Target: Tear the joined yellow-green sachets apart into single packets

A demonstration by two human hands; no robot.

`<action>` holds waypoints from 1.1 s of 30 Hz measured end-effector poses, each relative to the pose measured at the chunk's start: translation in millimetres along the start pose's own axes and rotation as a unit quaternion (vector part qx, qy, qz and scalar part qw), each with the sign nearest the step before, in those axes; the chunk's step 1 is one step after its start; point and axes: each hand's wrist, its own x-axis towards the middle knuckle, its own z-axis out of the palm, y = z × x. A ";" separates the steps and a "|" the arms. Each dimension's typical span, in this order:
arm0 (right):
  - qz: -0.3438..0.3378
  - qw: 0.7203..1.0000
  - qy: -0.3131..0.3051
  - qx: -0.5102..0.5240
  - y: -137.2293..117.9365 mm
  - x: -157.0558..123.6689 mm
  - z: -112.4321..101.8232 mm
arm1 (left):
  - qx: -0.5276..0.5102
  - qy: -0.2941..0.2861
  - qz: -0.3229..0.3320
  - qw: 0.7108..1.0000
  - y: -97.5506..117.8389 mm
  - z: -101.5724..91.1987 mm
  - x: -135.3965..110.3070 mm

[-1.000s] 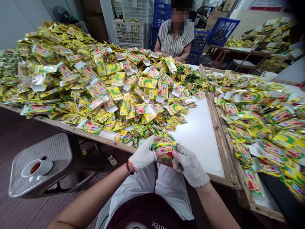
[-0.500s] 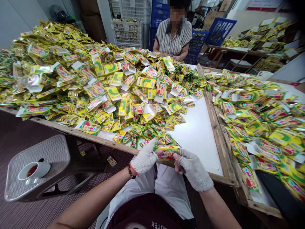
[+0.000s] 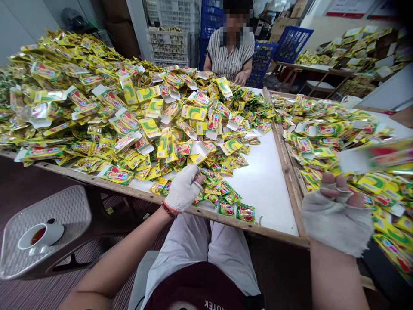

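Long table (image 3: 267, 181): heaped with yellow packets (image 3: 80, 86), bare white patch near the front edge. Side tray (image 3: 292, 172) adjoins it on the right.

Right hand (image 3: 337, 215): gloved, held up over the tray. A blurred flat carton (image 3: 374, 157) sits just beyond its fingertips; grip cannot be told.

Left hand (image 3: 183, 187): gloved, fingers bent down onto small green sachets (image 3: 226, 202) at the front edge; whether it pinches any cannot be told.

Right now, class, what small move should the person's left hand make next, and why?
Probably curl the left hand around a few small sachets. It rests on them by the front edge of the table, while the right hand is raised off to the side beside a blurred box, so only the left is placed to gather.
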 end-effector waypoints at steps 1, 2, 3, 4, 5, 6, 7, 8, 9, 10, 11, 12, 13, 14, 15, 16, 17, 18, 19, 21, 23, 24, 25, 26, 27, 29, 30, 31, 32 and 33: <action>0.012 1.000 -0.005 0.024 1.3 3.3 0.6 | 0.071 0.015 0.000 0.997 -3.9 -0.6 6.7; 0.034 0.999 -0.021 0.031 6.2 3.4 6.5 | 0.131 0.020 -0.009 0.991 -6.8 0.8 12.4; 0.062 0.997 -0.042 0.017 14.6 0.8 17.5 | 0.180 0.015 -0.024 0.983 -8.8 4.0 17.0; 0.091 0.993 -0.073 -0.020 25.7 -3.9 32.4 | 0.214 0.002 -0.039 0.976 -9.9 8.7 20.3; 0.112 0.983 -0.125 -0.078 38.7 -9.5 49.7 | 0.234 -0.010 -0.052 0.971 -10.3 14.0 22.4; 0.119 0.967 -0.171 -0.147 52.7 -15.1 67.8 | 0.236 -0.019 -0.061 0.970 -10.6 19.3 23.4; 0.118 0.940 -0.222 -0.232 66.5 -19.8 84.9 | 0.223 -0.024 -0.067 0.972 -10.9 23.9 23.4; 0.091 0.909 -0.260 -0.313 79.3 -23.1 100.0 | 0.198 -0.023 -0.072 0.977 -11.5 27.2 22.5; 0.052 0.880 -0.285 -0.376 90.4 -24.8 112.2 | 0.162 -0.019 -0.077 0.983 -12.7 29.1 21.0; 0.020 0.850 -0.308 -0.428 99.4 -25.1 121.0 | 0.118 -0.015 -0.084 0.989 -14.5 29.3 18.9; -0.007 0.825 -0.321 -0.465 106.0 -24.3 126.6 | 0.066 -0.010 -0.091 0.994 -16.7 28.0 16.4; -0.022 0.806 -0.330 -0.490 110.5 -22.8 129.4 | 0.014 -0.008 -0.097 0.995 -19.4 25.7 13.5; -0.024 0.794 -0.337 -0.506 113.2 -20.9 129.7 | -0.031 -0.006 -0.101 0.994 -22.1 22.8 10.2; -0.019 0.787 -0.340 -0.514 114.5 -19.1 128.2 | -0.068 -0.005 -0.104 0.992 -24.9 19.7 6.6; -0.012 0.784 -0.343 -0.517 114.8 -17.5 125.4 | -0.098 -0.004 -0.107 0.989 -27.5 16.9 2.9; -0.003 0.783 -0.347 -0.517 114.6 -16.1 122.0 | -0.120 -0.001 -0.109 0.987 -29.7 14.6 -0.9; 0.005 0.782 -0.351 -0.515 114.0 -15.2 118.4 | -0.136 0.004 -0.110 0.984 -31.4 13.1 -4.5; 0.011 0.781 -0.354 -0.515 113.4 -14.7 115.2 | -0.149 0.010 -0.111 0.983 -32.6 12.4 -7.8; 0.015 0.779 -0.355 -0.517 112.6 -14.5 112.6 | -0.159 0.019 -0.109 0.981 -33.2 12.2 -10.7; 0.019 0.773 -0.346 -0.532 110.9 -15.1 111.1 | -0.169 0.031 -0.103 0.980 -32.4 13.1 -14.4; 0.017 0.759 -0.328 -0.562 109.1 -16.9 114.8 | -0.184 0.032 -0.103 0.977 -29.1 14.5 -15.7; 0.015 0.749 -0.318 -0.581 108.3 -18.0 118.2 | -0.200 0.028 -0.109 0.973 -26.8 15.1 -15.7; 0.014 0.738 -0.309 -0.600 107.7 -19.1 122.1 | -0.218 0.022 -0.119 0.968 -24.3 15.5 -15.5; 0.015 0.726 -0.302 -0.617 107.2 -19.9 126.0 | -0.239 0.015 -0.133 0.962 -21.8 15.7 -15.4; 0.016 0.715 -0.296 -0.633 106.9 -20.4 129.4 | -0.265 0.008 -0.149 0.953 -19.6 15.5 -15.4; 0.016 0.699 -0.286 -0.656 106.8 -19.7 133.2 | -0.326 -0.005 -0.176 0.929 -16.4 14.4 -16.3; 0.015 0.693 -0.281 -0.664 106.9 -18.4 133.2 | -0.353 -0.009 -0.185 0.917 -15.6 13.4 -17.2; 0.014 0.690 -0.278 -0.669 107.0 -16.6 132.1 | -0.373 -0.012 -0.190 0.908 -15.2 12.2 -18.3; 0.012 0.687 -0.277 -0.671 106.9 -14.4 129.9 | -0.385 -0.013 -0.194 0.902 -15.2 11.0 -19.5; 0.009 0.686 -0.280 -0.671 106.7 -12.0 126.8 | -0.388 -0.014 -0.198 0.900 -15.5 9.8 -20.8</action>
